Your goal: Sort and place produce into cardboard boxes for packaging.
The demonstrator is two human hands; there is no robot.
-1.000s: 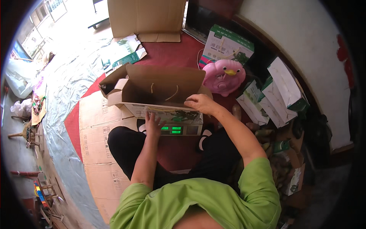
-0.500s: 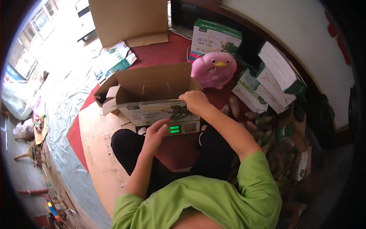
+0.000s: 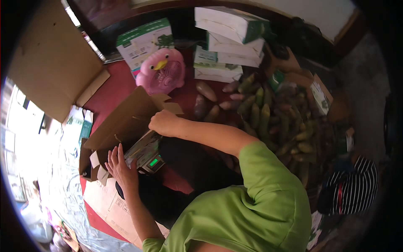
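Observation:
An open cardboard carton [image 3: 124, 115] stands in front of me, its plain brown inside showing and its flaps folded outward. My right hand [image 3: 165, 123] is closed on the top edge of the carton's near printed wall, by its right end. My left hand [image 3: 121, 166] is held at the near left side of the carton with its fingers spread. It grips nothing, and whether it touches the wall I cannot tell. Close to my knees, a scale with a lit green display [image 3: 154, 162] shows partly below the carton's near wall.
Right of me lies a heap of long green vegetables [image 3: 264, 117], some purplish. White-and-green cartons [image 3: 235, 46] are stacked behind it. A pink bird-shaped fan [image 3: 161, 73] and an upright carton [image 3: 147, 44] stand beyond mine. Flattened cardboard [image 3: 105, 197] covers the left floor. Someone's striped garment [image 3: 359, 185] shows far right.
The view has swung to the right, bringing more of the heap into sight. My left hand has left the scale's display for the carton's near left side, fingers spreading. My right hand keeps its hold.

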